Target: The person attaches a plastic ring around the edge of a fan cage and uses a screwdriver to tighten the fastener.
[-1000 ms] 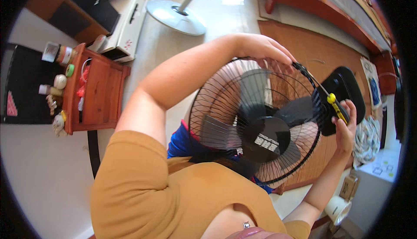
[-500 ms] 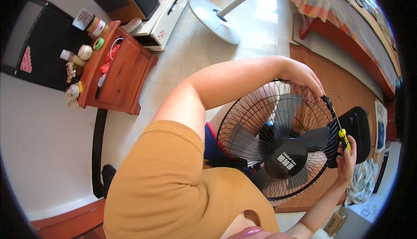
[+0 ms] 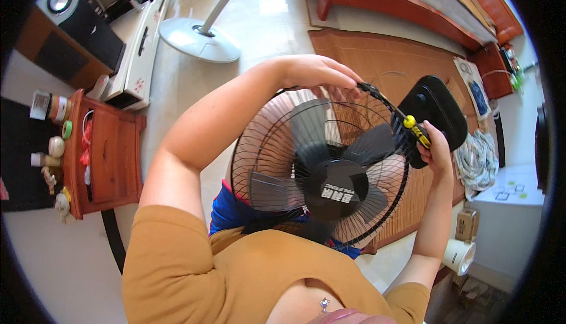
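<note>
Black fan (image 3: 336, 189): resting near, at centre; we're risking a tip-over if our hold is loosening.
Right hand (image 3: 437, 147): we're gripping a yellow-and-black screwdriver (image 3: 418, 132); skewed pressure could be making it slip.
Left hand (image 3: 323, 78): we're holding the far rim (image 3: 377, 94); a slip could be jabbing it.

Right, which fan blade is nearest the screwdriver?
The upper-right blade in the picture: its tip points toward the screwdriver in the right hand, while the other visible blades lie farther left or lower.
</note>
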The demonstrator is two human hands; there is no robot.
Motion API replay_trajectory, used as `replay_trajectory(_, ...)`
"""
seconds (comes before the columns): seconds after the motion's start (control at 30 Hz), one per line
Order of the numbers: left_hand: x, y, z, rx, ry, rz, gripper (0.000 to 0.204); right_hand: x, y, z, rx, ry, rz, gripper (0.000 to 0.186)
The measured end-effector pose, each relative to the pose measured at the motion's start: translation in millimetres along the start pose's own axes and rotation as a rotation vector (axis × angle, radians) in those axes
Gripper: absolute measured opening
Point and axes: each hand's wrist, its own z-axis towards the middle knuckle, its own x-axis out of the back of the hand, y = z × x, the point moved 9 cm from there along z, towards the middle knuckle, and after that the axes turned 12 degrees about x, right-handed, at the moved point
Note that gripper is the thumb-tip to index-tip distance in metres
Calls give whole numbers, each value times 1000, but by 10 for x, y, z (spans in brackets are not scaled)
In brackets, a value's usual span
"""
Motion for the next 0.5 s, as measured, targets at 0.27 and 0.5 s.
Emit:
replay_trajectory(0.27, -66, 63, -38, 3, -24, -29, 53, 133, -502, -316, 577, 140, -112, 37)
replay_trajectory(0.5, -105, 93, -55, -16, -59, -40, 51, 29, 33, -111, 114, 54, 182, 24)
